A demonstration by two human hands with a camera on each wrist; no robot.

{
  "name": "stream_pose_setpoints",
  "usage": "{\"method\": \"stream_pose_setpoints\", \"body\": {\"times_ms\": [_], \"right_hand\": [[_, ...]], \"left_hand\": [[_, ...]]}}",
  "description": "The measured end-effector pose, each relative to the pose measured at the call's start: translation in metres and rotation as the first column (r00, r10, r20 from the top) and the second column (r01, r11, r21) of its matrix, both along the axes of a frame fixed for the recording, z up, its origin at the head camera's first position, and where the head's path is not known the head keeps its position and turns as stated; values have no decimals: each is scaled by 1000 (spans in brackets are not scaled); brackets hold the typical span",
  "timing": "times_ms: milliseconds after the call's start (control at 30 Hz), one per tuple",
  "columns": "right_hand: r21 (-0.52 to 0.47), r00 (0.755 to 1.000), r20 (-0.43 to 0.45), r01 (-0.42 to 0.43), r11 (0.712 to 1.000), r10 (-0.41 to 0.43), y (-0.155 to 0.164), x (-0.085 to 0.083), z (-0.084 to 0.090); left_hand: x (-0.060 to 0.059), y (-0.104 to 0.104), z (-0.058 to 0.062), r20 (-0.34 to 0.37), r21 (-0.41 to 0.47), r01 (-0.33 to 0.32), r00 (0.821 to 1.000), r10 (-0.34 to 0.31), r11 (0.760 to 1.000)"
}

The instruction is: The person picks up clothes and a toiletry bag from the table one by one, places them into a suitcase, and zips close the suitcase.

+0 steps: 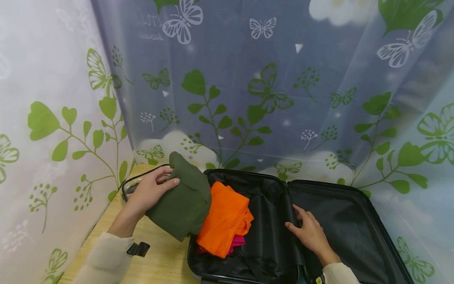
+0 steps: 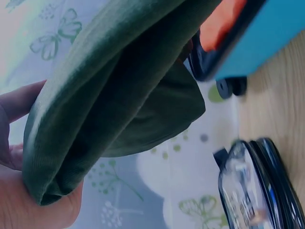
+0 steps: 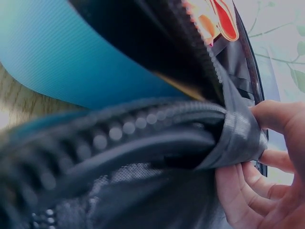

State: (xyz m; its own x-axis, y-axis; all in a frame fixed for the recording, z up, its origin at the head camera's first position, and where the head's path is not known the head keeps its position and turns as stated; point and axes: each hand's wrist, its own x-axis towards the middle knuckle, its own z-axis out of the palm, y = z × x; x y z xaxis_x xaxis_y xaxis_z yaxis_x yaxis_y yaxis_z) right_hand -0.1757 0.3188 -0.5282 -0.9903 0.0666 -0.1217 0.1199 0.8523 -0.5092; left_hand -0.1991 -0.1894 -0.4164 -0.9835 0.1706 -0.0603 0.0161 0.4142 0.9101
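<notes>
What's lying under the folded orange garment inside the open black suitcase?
A pink garment peeks out under the folded orange garment's lower edge, on the open black suitcase's lining. How far it reaches beneath is covered. The olive-green folded garment in the left hand overlaps the orange one's left side.

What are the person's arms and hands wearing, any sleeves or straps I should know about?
Both hands, the left hand and right hand, are bare, without gloves. Each arm has a cream long sleeve. A black strap clip sits at the left cuff; something small and yellow-green shows at the right cuff.
</notes>
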Motion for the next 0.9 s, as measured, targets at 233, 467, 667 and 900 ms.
{"method": "stream_pose_setpoints", "body": {"times_ms": [233, 467, 667, 900], "right_hand": [[3, 1000, -3, 3, 1000, -3, -1, 0, 1], [4, 1000, -8, 3, 1000, -3, -2, 1, 2], [3, 1000, 3, -1, 1000, 1, -2, 2, 0], [8, 1000, 3, -2, 1000, 2, -1, 2, -1]], "left_hand": [[-6, 29, -3, -27, 55, 62, 998, -61, 997], [-4, 70, -10, -19, 87, 57, 998, -55, 995], [0, 99, -18, -47, 123, 97, 995, -91, 988], [0, 126, -25, -62, 116, 105, 993, -99, 988]]}}
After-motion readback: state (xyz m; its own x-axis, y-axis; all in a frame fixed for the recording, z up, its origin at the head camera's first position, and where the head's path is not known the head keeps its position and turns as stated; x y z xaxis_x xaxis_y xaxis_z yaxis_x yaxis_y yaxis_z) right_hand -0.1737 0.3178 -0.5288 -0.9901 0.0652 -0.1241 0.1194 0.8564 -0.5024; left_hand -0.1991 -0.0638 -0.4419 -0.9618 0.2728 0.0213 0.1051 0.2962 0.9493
